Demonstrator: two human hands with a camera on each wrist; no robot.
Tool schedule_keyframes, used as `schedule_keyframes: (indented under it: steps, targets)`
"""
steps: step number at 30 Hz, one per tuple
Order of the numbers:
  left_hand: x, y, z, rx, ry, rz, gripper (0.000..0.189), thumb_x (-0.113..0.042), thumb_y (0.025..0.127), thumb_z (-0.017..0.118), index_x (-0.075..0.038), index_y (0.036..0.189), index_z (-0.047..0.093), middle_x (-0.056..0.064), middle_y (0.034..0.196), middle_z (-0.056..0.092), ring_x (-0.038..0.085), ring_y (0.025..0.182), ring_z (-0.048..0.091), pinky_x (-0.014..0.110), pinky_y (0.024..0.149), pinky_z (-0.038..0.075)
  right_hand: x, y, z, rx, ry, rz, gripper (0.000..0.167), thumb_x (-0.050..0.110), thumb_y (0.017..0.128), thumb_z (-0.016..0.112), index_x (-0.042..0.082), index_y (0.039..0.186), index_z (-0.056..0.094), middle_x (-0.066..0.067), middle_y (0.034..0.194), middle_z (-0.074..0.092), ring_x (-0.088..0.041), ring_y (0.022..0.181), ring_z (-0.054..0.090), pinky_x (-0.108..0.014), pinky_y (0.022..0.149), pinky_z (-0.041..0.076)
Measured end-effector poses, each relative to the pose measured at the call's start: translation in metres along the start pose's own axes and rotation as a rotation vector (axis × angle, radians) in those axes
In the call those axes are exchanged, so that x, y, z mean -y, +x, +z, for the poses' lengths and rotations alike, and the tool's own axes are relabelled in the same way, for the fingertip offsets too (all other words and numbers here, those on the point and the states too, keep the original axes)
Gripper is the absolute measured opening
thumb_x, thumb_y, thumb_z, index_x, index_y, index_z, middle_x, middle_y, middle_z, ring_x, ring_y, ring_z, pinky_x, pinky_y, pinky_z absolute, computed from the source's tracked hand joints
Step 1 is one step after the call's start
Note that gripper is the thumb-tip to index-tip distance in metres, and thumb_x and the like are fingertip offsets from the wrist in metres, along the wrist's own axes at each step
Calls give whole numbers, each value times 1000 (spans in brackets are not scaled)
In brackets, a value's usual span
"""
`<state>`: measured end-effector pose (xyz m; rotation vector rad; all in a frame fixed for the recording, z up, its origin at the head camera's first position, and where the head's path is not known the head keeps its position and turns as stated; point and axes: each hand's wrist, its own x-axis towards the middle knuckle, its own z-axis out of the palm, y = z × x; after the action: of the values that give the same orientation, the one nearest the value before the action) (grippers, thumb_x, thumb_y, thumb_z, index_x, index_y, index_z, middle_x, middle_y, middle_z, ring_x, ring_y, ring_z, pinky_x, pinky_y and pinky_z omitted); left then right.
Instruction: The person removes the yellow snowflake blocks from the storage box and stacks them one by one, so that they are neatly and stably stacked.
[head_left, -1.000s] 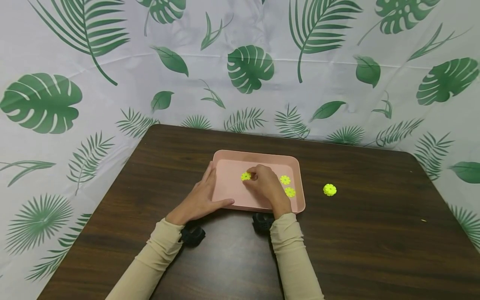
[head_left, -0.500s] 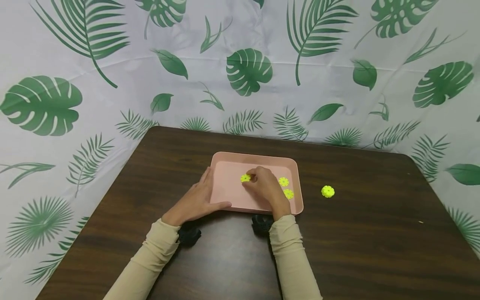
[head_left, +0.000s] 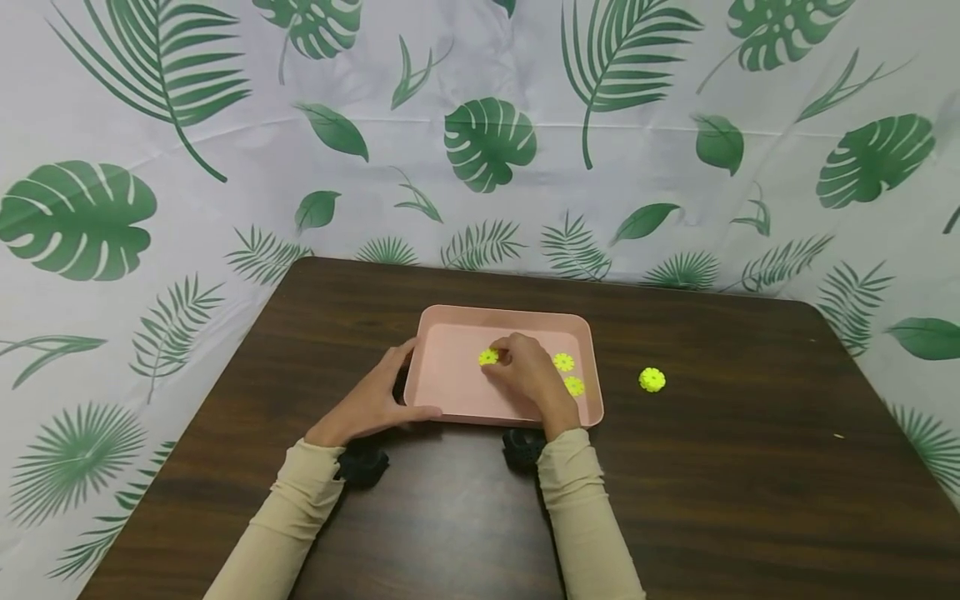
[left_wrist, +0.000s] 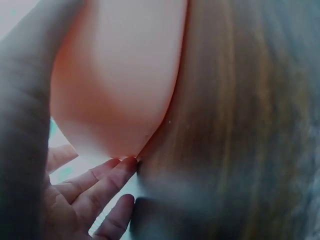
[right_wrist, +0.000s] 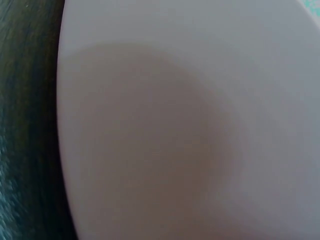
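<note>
In the head view, a pink tray (head_left: 450,379) lies on the dark wooden table. Over its middle, my right hand (head_left: 531,375) pinches a yellow flower-shaped piece (head_left: 488,357) between thumb and fingertips, at or just above the tray floor. Two more flower pieces, one upper (head_left: 563,362) and one lower (head_left: 574,386), lie flat at the tray's right end. My left hand (head_left: 371,400) is spread at the tray's left end, fingertips touching its side and thumb along the front corner. The left wrist view shows those fingers (left_wrist: 97,192) nearly straight against the tray wall. Only blurred tray surface fills most of the right wrist view.
To the right of the tray, a small stack of yellow flower pieces (head_left: 652,380) sits on the table (head_left: 720,500). A tiny yellowish scrap (head_left: 838,436) lies farther right. Behind the table hangs a white leaf-print cloth (head_left: 405,158).
My left hand has shifted left, opening a gap between its palm and the tray's left wall. The right hand keeps the flower piece in nearly the same spot. The view has drifted slightly.
</note>
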<state>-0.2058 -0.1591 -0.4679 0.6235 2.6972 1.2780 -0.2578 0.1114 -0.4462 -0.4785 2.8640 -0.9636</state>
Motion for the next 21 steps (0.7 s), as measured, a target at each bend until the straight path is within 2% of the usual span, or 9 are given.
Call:
schedule_keyframes:
  steps: [6, 15, 21]
  targets:
    - [10, 0, 0, -2, -76, 34, 108, -38, 79, 90, -12, 162, 26, 15, 149, 42, 33, 133, 47, 58, 106, 43, -2, 1, 1, -1, 14, -2, 23, 18, 91, 82, 5, 109, 77, -6, 91, 65, -24, 86, 57, -37, 83, 52]
    - [13, 3, 1, -9, -89, 49, 109, -36, 77, 91, -13, 161, 27, 14, 146, 45, 32, 131, 48, 57, 105, 43, -4, 4, -1, 17, 14, -11, 23, 19, 92, 81, 4, 109, 76, -7, 91, 63, -24, 86, 57, -37, 82, 51]
    - [13, 2, 1, -10, -97, 42, 111, -36, 74, 93, -16, 162, 27, 13, 150, 39, 32, 131, 46, 58, 103, 43, -5, 5, 1, 20, 17, -8, 23, 18, 92, 81, 4, 109, 76, -8, 91, 63, -24, 86, 56, -37, 82, 51]
